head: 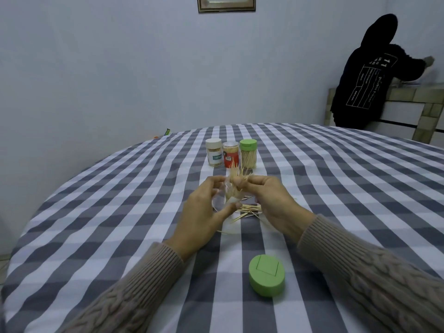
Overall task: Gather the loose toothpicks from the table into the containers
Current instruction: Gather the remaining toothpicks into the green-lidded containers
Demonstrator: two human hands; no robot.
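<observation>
My left hand [204,210] curls around a clear plastic container [222,198], thumb below and fingers above, tilting it so its open mouth faces my right hand [269,200]. My right fingertips [242,180] are pressed together, pinching a bundle of toothpicks [234,175] near its middle. The bundle's long axis runs steeply, upper tips fanning up and away from my fingers, lower ends angling down into the container's mouth. More loose toothpicks [249,209] lie on the checked tablecloth [120,212] just below my right palm, mostly lying across from left to right, a few strays crossing them.

I judge these sticks very light, stiff, thin and easy to snap or scatter; pinching the bundle at mid-length should keep them aligned. The smooth container looks light and slippery, so a wrap around its wall suits it.

Beyond my fingertips stand three capped containers: white-lidded [213,152], red-labelled [231,154] and green-lidded [248,153]. A loose green lid [266,275] lies nearer me than my wrists.
</observation>
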